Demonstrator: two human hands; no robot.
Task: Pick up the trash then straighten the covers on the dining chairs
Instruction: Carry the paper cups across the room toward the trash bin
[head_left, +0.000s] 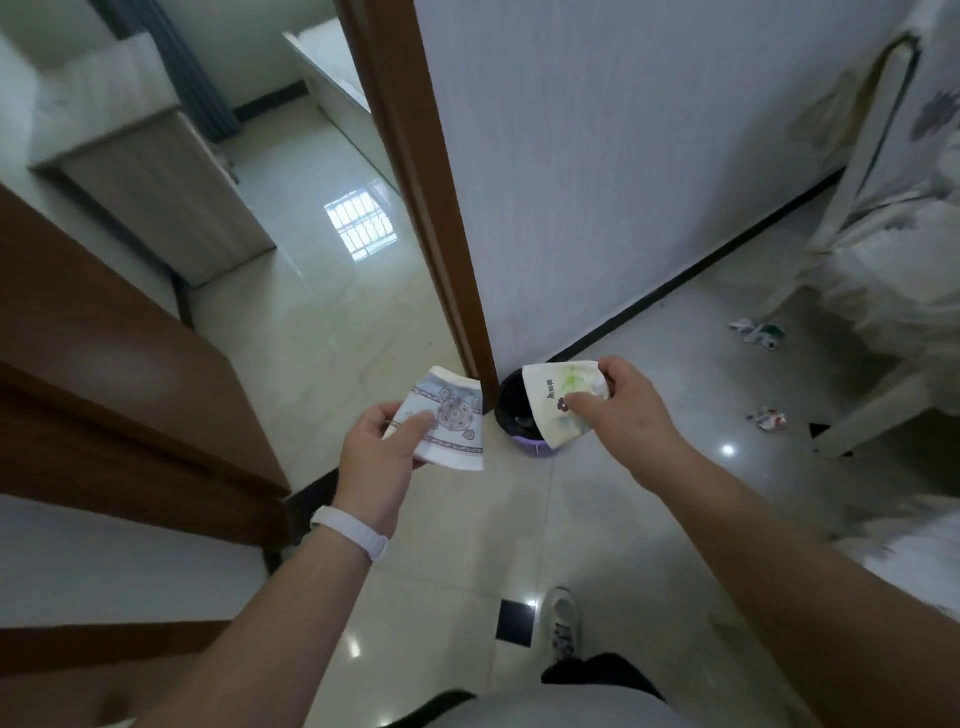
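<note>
A blue-patterned paper cup (452, 421) is pinched between the thumb and curled fingers (415, 423) of the left hand (376, 447). A green-printed cup (556, 400) is gripped at its base by the right hand (631, 410) and held tilted over the bin (535, 448). A white band (350, 530) is worn on the left wrist.

The bin, purple with a black liner, is set on the floor against the door frame (431, 208); its contents are dark and cannot be made out, and much of it is hidden by the green cup. Dark characters are printed on that cup but cannot be read.

Two crumpled scraps (756, 332) (768, 418) are seen on the tiles at the right, near a chair (857, 171) with a floral cover (893, 260), blurred and cut off by the edge.
</note>
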